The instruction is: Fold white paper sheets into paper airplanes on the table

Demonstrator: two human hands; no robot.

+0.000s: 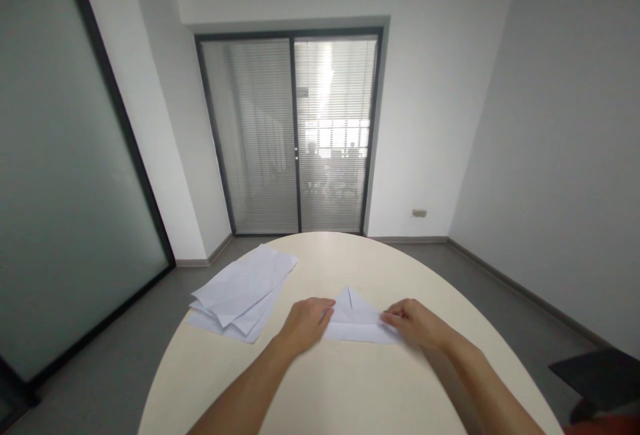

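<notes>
Left grip [306, 323] sits between sheets [245, 281] and folded paper [356, 329].

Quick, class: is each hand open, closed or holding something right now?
Left hand: curled at the left of a folded white paper sheet; grip cannot be told.
Right hand: closed, apparently pinching its right edge.

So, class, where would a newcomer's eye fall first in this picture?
Probably on the folded white paper with a pointed top, between the person's left hand and right hand on the rounded cream table. Next, perhaps, the loose pile of white paper sheets towards the table's left edge. Beyond the table, dark-framed glass panels with horizontal blinds stand out, brightest on the right.
</notes>
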